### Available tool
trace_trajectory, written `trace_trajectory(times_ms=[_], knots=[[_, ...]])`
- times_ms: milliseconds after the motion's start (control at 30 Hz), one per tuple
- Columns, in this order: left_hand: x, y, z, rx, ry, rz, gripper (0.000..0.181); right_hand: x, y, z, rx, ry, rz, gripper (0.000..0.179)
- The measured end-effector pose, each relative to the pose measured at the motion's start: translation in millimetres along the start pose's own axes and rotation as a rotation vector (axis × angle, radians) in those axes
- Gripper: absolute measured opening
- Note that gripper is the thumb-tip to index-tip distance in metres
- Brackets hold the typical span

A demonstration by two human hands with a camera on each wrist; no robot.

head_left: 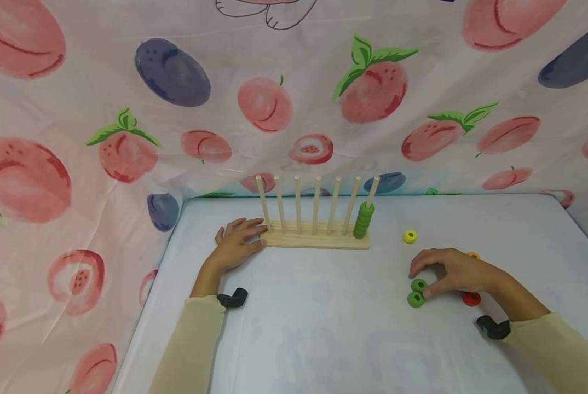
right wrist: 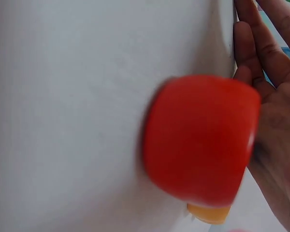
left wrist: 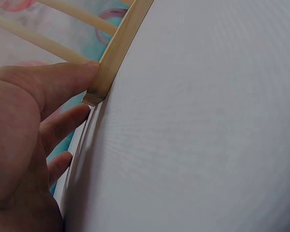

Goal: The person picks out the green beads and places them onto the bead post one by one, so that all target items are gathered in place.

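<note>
A wooden peg rack (head_left: 316, 239) with several upright pegs stands toward the back of the table. Several green beads (head_left: 362, 221) are stacked on its rightmost peg. My left hand (head_left: 235, 243) holds the left end of the rack's base, the thumb at the front corner. In the left wrist view the thumb (left wrist: 67, 82) lies against the base. On the right, my right hand (head_left: 454, 271) arches over two loose green beads, one behind (head_left: 419, 285) and one in front (head_left: 415, 299). Its thumb tip is right at the front bead, with the fingertips apart from the thumb.
A yellow bead (head_left: 409, 236) lies right of the rack. Partly hidden by the right hand are a red bead (head_left: 471, 299) and an orange-yellow bead (head_left: 474, 255). The red bead (right wrist: 200, 140) looms large in the right wrist view. A fruit-print cloth (head_left: 274, 49) hangs behind the table.
</note>
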State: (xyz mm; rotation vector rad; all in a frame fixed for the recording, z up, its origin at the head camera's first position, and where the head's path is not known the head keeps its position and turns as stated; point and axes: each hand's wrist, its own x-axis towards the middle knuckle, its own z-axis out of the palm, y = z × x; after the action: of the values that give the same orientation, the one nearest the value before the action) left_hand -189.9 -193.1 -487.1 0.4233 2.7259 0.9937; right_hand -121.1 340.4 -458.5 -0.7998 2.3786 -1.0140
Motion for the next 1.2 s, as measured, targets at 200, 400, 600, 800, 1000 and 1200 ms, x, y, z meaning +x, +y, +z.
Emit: trace_trajectory(times_ms=[200,400,600,800,1000,1200], knots=[[-0.1,1.4,-1.3,0.0,-0.004,-0.004,0.049,0.4,2.9,2.0,-0.027,0.005,-0.013,0.032],[-0.3,2.4,-2.0,-0.007,-0.002,-0.002,0.048,1.1,0.3,1.6,-0.012,0.0,0.008,0.031],[-0.1,1.9,-1.5,-0.009,-0.003,-0.011,0.048,0.7,-2.9,1.2,-0.013,0.006,0.013,0.03],[-0.1,1.9,-1.1,-0.013,-0.005,-0.016,0.048,0.5,-2.4,1.1,-0.038,0.005,0.04,0.03],[-0.8,1.9,-1.2,-0.011,-0.002,-0.013,0.048,0.0,-4.1,-0.2,-0.054,-0.007,0.062,0.03],[-0.3,0.0,-0.8,-0.011,-0.003,-0.011,0.049,1.4,-7.5,-4.2,-0.047,-0.033,0.077,0.031]])
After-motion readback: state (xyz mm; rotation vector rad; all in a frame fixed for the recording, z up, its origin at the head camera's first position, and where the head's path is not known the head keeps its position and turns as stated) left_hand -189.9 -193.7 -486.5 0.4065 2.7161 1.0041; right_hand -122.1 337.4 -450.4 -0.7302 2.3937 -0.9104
